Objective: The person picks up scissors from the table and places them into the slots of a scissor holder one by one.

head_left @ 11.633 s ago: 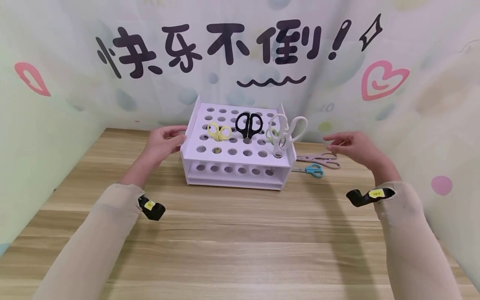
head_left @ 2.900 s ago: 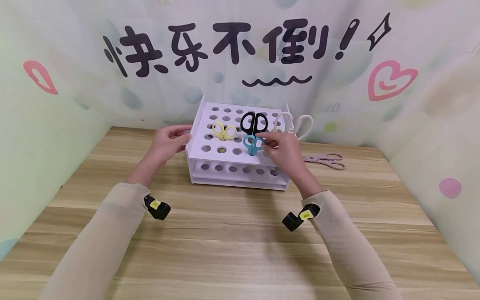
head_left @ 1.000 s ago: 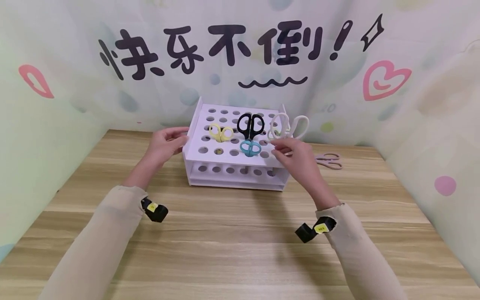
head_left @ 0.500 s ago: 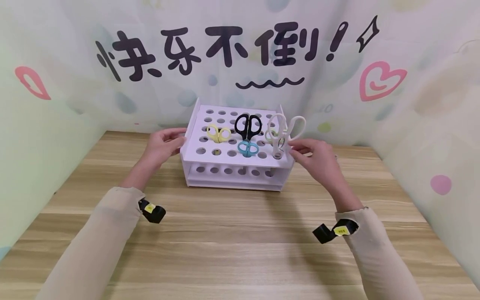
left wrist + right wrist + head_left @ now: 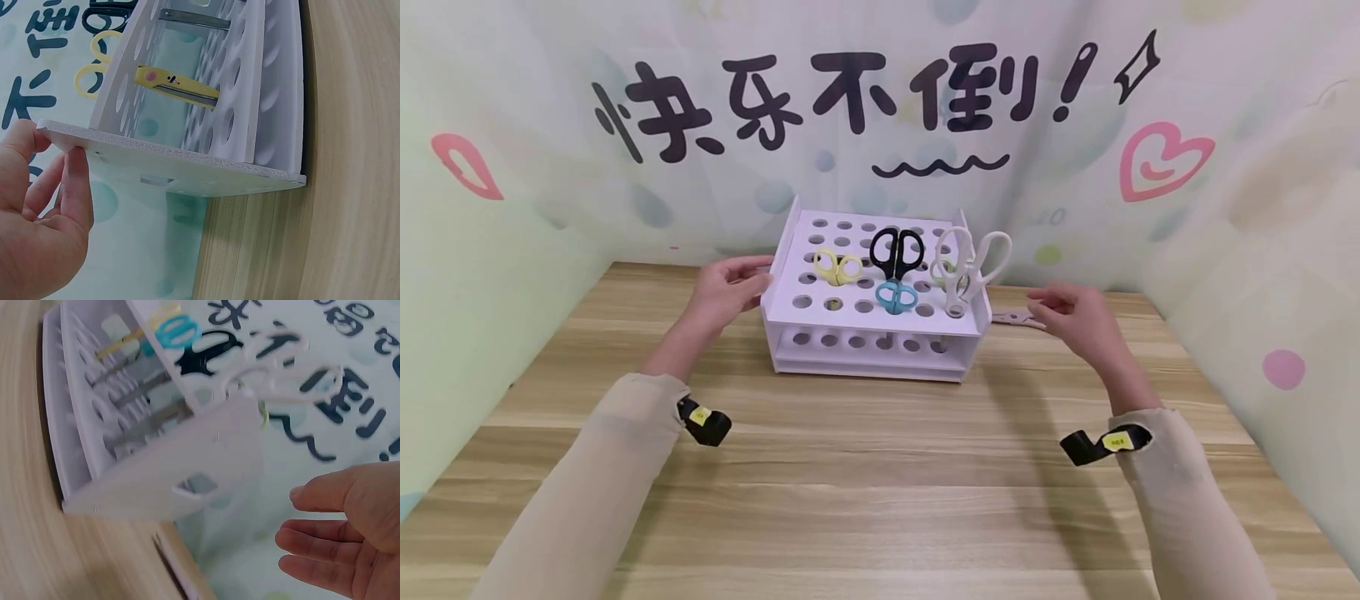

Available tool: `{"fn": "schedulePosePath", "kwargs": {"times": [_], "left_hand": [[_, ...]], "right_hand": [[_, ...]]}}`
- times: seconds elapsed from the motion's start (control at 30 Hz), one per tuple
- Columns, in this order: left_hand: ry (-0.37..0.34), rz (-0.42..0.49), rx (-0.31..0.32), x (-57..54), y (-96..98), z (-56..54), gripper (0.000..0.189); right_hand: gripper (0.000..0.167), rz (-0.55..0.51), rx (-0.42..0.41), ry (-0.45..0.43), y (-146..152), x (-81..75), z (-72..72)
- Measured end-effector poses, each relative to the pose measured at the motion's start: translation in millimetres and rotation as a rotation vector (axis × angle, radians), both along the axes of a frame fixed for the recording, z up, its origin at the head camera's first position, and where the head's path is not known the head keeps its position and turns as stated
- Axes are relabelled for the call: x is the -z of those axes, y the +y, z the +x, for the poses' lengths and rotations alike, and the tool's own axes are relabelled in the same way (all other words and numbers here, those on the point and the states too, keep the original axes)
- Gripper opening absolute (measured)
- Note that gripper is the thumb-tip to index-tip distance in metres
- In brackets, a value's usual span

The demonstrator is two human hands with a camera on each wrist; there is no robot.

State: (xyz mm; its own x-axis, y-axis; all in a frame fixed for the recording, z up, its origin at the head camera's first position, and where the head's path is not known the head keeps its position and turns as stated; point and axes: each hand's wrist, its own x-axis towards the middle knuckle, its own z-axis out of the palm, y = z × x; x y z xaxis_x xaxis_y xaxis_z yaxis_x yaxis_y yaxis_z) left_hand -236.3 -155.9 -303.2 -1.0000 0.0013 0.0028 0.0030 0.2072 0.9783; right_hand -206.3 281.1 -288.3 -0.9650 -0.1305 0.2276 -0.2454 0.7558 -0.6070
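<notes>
My left hand (image 5: 718, 296) holds the left side panel of a white test tube rack (image 5: 850, 325), thumb at its edge and fingers against the outer face. Near the rack's front, blue scissors (image 5: 897, 297) stand handles up in a hole. Black scissors (image 5: 895, 271) are just behind them, yellow scissors (image 5: 837, 277) to the left and white scissors (image 5: 972, 277) at the right. To the right of the rack, my right hand (image 5: 1081, 323) hovers with loosely bent fingers over pinkish scissors (image 5: 1013, 318) lying on the table; it covers their handles.
Green scissors (image 5: 946, 268) sit in the rack, partly hidden behind the white pair. The wooden table (image 5: 850, 483) extends in front of the rack. A printed cloth (image 5: 760, 187) hangs close behind it.
The blue scissors have gone from the table into a front hole of the rack. My right hand has let go of them and moved right to the pinkish scissors. My left hand stays put.
</notes>
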Motion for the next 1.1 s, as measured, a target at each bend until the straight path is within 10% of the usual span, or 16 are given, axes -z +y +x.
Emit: {"fn": "schedulePosePath", "kwargs": {"times": [0.7, 1.1], "left_hand": [[0.004, 0.000, 0.000, 3.2, -3.4, -2.8, 0.042], [0.014, -0.022, 0.009, 2.2, -1.7, -2.9, 0.041]], "right_hand": [[0.043, -0.050, 0.098, -0.283, 66, 60.1, -34.2], [0.052, -0.086, 0.309, -0.242, 94, 87.5, -40.0]]}}
